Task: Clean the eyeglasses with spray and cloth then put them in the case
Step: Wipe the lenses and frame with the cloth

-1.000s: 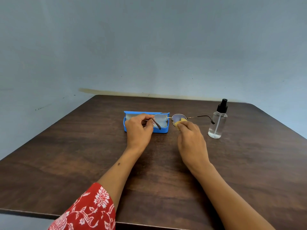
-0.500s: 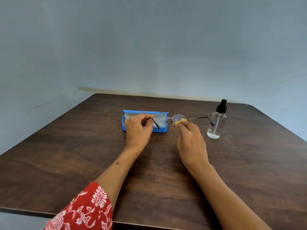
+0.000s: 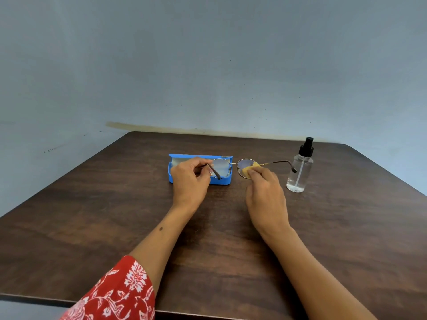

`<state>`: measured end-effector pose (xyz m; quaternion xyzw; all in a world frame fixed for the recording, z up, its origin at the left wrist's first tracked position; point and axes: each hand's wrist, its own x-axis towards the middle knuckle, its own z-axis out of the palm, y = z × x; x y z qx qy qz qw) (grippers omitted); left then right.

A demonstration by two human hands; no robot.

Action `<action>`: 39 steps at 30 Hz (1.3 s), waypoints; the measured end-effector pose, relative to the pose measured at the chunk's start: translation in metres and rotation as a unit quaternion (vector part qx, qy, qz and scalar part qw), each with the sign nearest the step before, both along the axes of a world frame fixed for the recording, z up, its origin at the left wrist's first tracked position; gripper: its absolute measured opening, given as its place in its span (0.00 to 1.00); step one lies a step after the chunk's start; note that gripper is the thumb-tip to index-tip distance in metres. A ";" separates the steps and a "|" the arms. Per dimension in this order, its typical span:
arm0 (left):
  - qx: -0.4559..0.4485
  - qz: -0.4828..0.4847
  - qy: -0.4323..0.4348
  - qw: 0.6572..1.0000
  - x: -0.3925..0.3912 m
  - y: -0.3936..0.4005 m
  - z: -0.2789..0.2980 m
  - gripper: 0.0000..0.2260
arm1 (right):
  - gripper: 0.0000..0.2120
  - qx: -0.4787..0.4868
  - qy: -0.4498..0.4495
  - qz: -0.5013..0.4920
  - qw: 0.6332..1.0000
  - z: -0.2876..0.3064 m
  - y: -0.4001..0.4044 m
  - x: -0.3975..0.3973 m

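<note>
From the head camera, the glasses [image 3: 233, 166] are held up just in front of the open blue case [image 3: 175, 179], which lies on the brown table [image 3: 92, 215]. The left hand [image 3: 189, 181] pinches their left side near the hinge. The right hand [image 3: 265, 192] pinches a small yellow cloth [image 3: 251, 168] against the right lens. The spray bottle [image 3: 300, 172] stands upright, well to the right of the case.
</note>
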<state>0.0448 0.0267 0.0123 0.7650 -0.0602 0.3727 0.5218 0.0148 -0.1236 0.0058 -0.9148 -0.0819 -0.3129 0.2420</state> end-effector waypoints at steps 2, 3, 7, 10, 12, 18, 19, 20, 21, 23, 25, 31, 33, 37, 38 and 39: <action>0.002 -0.005 0.000 1.000 0.000 -0.001 0.000 0.06 | 0.17 0.012 0.001 -0.008 1.000 0.000 -0.001 0.000; 0.003 -0.008 0.000 1.000 0.000 -0.002 0.000 0.06 | 0.17 0.010 0.001 0.003 1.000 0.000 0.000 0.000; 0.004 -0.007 -0.002 1.000 -0.001 0.000 -0.001 0.06 | 0.17 0.015 -0.016 0.042 0.999 -0.002 0.002 0.001; 0.006 -0.009 -0.007 1.000 -0.001 -0.003 0.000 0.05 | 0.16 0.039 -0.029 0.005 0.999 -0.001 0.001 0.002; 0.005 -0.017 -0.010 1.000 -0.001 -0.005 -0.002 0.05 | 0.17 0.036 -0.031 0.005 0.999 -0.001 0.003 0.003; 0.002 -0.013 -0.014 1.000 0.000 -0.003 -0.002 0.06 | 0.17 0.042 -0.043 0.024 0.998 -0.002 0.000 0.004; 0.004 -0.013 -0.013 1.000 0.001 -0.003 -0.002 0.06 | 0.17 0.052 -0.044 0.010 0.998 -0.002 0.000 0.004; 0.006 -0.015 -0.012 1.000 0.001 -0.005 -0.002 0.06 | 0.16 0.055 -0.043 0.001 0.998 -0.001 0.000 0.004; 0.006 -0.017 -0.011 1.000 0.001 -0.006 -0.003 0.06 | 0.17 0.052 -0.041 0.001 0.998 -0.001 0.001 0.004; 0.006 -0.022 -0.010 1.000 0.001 -0.006 -0.004 0.06 | 0.17 0.044 -0.043 0.024 0.998 -0.002 0.004 0.003; 0.005 -0.021 -0.009 1.000 0.001 -0.005 -0.004 0.07 | 0.17 0.046 -0.049 0.044 0.997 -0.002 0.004 0.003; 0.011 -0.015 -0.012 1.000 0.001 -0.006 -0.003 0.06 | 0.17 0.064 -0.046 -0.006 0.997 -0.001 0.000 0.003; 0.013 -0.021 -0.010 1.000 0.000 -0.007 -0.004 0.06 | 0.17 0.057 -0.050 0.019 0.997 -0.002 0.003 0.002; 0.012 -0.015 -0.012 1.000 0.001 -0.004 -0.004 0.07 | 0.17 0.055 -0.045 0.020 0.997 -0.002 0.002 0.003; 0.009 -0.014 -0.013 1.000 0.001 -0.004 -0.003 0.06 | 0.17 0.060 -0.043 0.005 0.997 -0.002 0.000 0.004; 0.007 -0.014 -0.013 1.000 0.002 -0.004 -0.003 0.06 | 0.17 0.063 -0.039 -0.006 0.997 -0.002 -0.001 0.003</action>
